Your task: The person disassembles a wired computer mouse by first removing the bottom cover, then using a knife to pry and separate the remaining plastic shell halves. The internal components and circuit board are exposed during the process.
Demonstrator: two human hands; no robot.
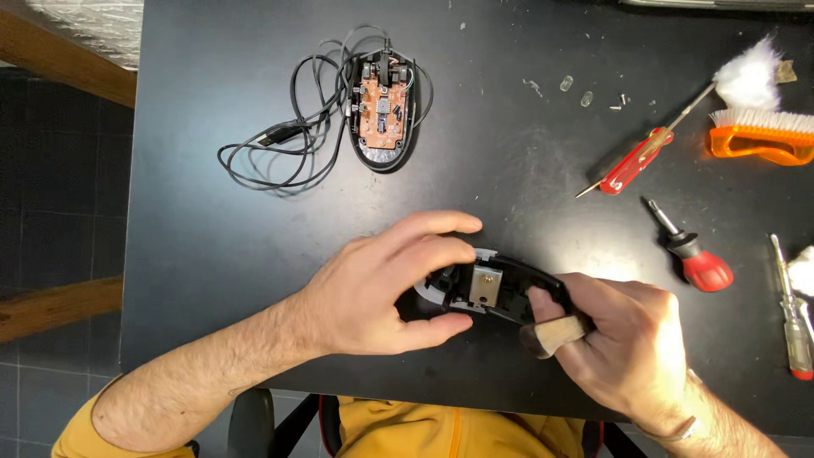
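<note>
On the black table (212, 254) our coiled cable (292, 136) leads to the opened mouse base (383, 114), which cradles its orange circuit board (379, 106). Nearer us, our left hand (377, 284) curls over the black mouse top shell (496, 288), fingers and thumb pinching its end; our right hand (632, 352) grips the other end, fingers clenched. Beyond lie two red screwdrivers (632, 161), an orange brush (763, 136).

The black mouse shell (500, 288) is partly hidden under the left hand (381, 284) and right hand (632, 343). At three o'clock, the orange brush (763, 136) and white tuft (804, 271) are cut by the edge. Tiny screws (621, 101) (at one o'clock) are too small to tell apart.
</note>
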